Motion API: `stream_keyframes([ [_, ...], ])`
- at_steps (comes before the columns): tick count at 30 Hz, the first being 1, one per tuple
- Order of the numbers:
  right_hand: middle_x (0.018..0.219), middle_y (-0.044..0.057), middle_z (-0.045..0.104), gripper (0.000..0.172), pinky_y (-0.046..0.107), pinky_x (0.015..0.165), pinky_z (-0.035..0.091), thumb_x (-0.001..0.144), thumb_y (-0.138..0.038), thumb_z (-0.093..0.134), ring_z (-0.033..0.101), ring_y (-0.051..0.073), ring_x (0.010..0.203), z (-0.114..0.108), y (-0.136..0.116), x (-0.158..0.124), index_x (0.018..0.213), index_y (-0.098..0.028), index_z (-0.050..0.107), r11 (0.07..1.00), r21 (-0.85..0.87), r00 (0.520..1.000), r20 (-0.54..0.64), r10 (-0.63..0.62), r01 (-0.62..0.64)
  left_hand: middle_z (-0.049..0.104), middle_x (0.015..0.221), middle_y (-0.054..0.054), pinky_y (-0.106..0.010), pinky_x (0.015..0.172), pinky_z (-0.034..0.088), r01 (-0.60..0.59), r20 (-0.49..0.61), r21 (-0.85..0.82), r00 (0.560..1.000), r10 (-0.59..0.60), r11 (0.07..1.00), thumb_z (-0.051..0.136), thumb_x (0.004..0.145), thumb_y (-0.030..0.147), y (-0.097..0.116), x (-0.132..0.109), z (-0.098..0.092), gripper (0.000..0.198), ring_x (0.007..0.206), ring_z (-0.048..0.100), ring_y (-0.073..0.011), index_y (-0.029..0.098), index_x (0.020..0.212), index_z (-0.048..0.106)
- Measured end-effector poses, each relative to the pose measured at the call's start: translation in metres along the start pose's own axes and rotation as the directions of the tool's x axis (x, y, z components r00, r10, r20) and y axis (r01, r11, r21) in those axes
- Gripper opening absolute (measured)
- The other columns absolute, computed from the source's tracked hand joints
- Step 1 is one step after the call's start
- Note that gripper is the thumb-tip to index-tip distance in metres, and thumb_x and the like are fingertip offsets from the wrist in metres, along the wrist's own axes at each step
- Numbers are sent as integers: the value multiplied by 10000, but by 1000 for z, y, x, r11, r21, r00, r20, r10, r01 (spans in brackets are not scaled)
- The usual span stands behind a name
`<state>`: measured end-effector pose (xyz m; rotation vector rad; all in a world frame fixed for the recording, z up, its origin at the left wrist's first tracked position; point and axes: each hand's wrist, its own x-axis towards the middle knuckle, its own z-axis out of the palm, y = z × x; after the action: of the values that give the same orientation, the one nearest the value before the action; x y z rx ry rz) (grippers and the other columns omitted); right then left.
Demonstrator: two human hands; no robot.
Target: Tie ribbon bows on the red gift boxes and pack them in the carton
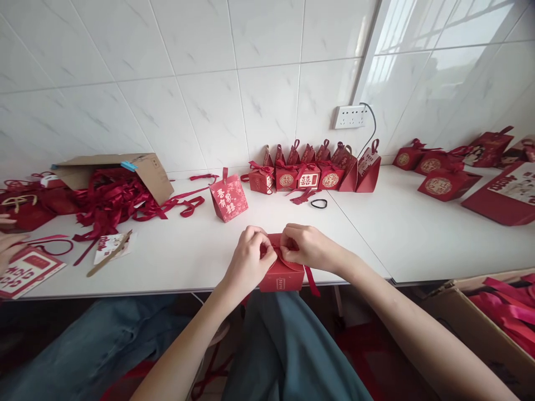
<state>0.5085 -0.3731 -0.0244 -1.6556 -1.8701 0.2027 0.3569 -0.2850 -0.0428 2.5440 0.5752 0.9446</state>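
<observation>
A small red gift box [282, 282] sits at the table's front edge, right in front of me. My left hand [253, 252] is closed in a pinch at the left of its top. From the other side my right hand [308, 245] pinches too, with the fingertips of both hands close together over the lid. Between them they grip a red ribbon [311, 282], one tail of which hangs down at the box's right side. The part at the fingertips is mostly hidden by my fingers.
Red gift boxes [286, 179] line the wall, and one handled box [229, 198] stands nearer. A cardboard box [156, 175] spills red ribbons on the left. A black loop [319, 204] lies mid-table. Another person's hand [6, 248] shows far left. A ribbon-filled carton [455, 303] is lower right.
</observation>
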Motion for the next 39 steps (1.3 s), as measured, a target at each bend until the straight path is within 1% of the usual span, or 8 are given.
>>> stream_keyframes([
  [5,732,4,544,70,219,566,365,726,-102,533,451,95,584,0,0,-1,720,-169,514,1000,-13,1000,-22,-10,10,479,856,-24,-311,767,488,-29,-30,9,999,30,1000,481,761,74,1,-1,1,154,862,552,-173,204,705,420],
  [8,706,-5,529,107,215,560,362,711,-74,522,442,90,574,-3,0,-1,677,-173,498,1000,17,1000,-22,-10,11,477,866,-30,-318,768,485,-43,-27,35,999,44,998,472,764,75,2,-1,0,154,869,546,-178,205,707,410],
  [12,684,-17,513,138,209,555,376,696,-45,508,444,86,568,-6,2,-1,669,-178,483,993,116,999,-40,-15,20,485,852,-28,-323,756,485,-22,11,46,1000,21,999,471,772,84,5,0,-2,140,860,540,-183,205,720,422],
  [16,745,-4,527,112,220,602,415,748,-68,489,481,91,606,-2,5,-4,724,-176,508,973,227,997,-70,-24,39,524,888,-38,-328,762,488,-11,78,45,997,7,999,503,801,142,7,2,-5,66,894,535,-194,200,784,475],
  [19,732,-8,528,109,224,607,421,755,-75,489,484,94,609,1,8,-5,723,-178,509,968,250,997,-79,-13,32,540,884,-30,-305,763,484,-21,87,23,996,19,1000,496,816,130,8,3,-6,81,871,549,-173,198,773,501],
  [26,756,7,540,40,233,609,413,785,-145,527,489,100,615,1,3,-6,757,-171,541,986,167,996,-88,-16,31,574,861,-20,-264,759,479,-70,-60,-85,996,65,994,497,849,147,7,0,-5,90,851,577,-138,196,787,541],
  [34,662,-33,499,47,217,564,382,772,-144,505,440,89,577,-2,8,-3,740,-176,515,945,323,999,21,36,-41,541,835,-19,-275,711,476,-47,-156,20,987,50,999,467,823,124,6,-3,5,92,808,565,-147,202,775,454],
  [39,700,-14,516,98,228,576,377,780,-182,534,446,90,588,-5,4,-1,683,-168,527,974,223,997,70,16,-32,514,827,-13,-266,708,475,28,-203,-76,978,-43,997,430,843,135,4,-4,11,99,799,560,-139,210,779,418],
])
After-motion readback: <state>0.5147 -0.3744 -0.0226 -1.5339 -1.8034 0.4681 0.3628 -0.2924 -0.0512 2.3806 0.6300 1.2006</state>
